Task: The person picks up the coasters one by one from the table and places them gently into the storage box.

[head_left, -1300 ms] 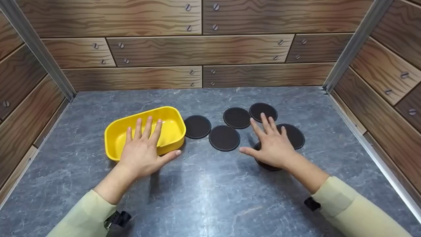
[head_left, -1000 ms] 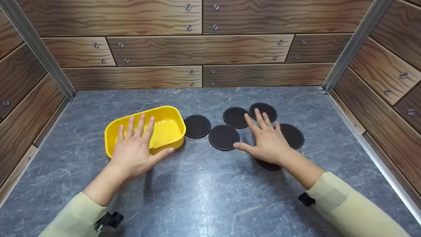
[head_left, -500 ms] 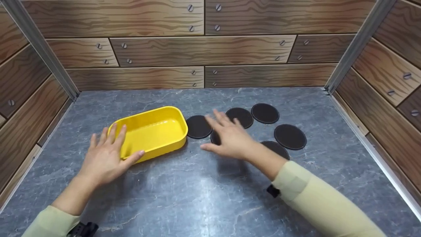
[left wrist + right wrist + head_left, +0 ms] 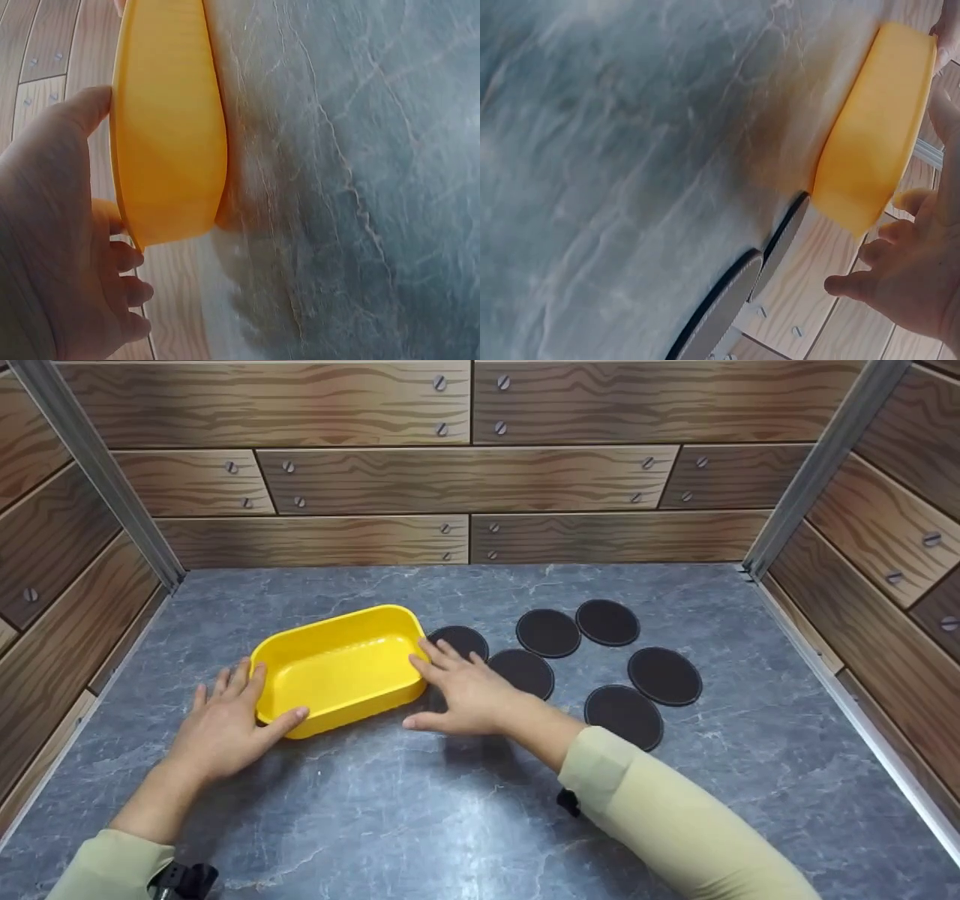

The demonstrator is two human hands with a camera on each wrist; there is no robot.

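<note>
A yellow rectangular plastic tub (image 4: 337, 671) with rounded corners stands at the left of the table, nothing in it. At its left front corner, my left hand (image 4: 219, 733) has its fingers spread, the thumb (image 4: 94, 105) at the front rim and the other fingers at the left end. My right hand (image 4: 472, 694) reaches across to the right end, fingers extended at the rim; whether they touch it is hard to tell. Several round black coasters with stitched edges lie flat to the right, one (image 4: 461, 643) beside the tub and another (image 4: 523, 673) partly under the right forearm's line.
More black coasters lie further right: two at the back (image 4: 548, 633), one at the far right (image 4: 664, 676) and one nearer (image 4: 624, 716). Wood-patterned panels (image 4: 465, 480) enclose the grey marbled table (image 4: 420, 825) at the back and sides.
My left hand has moved left and down from over the tub to its left front corner. My right hand has swept left from above the coasters to the tub's right end.
</note>
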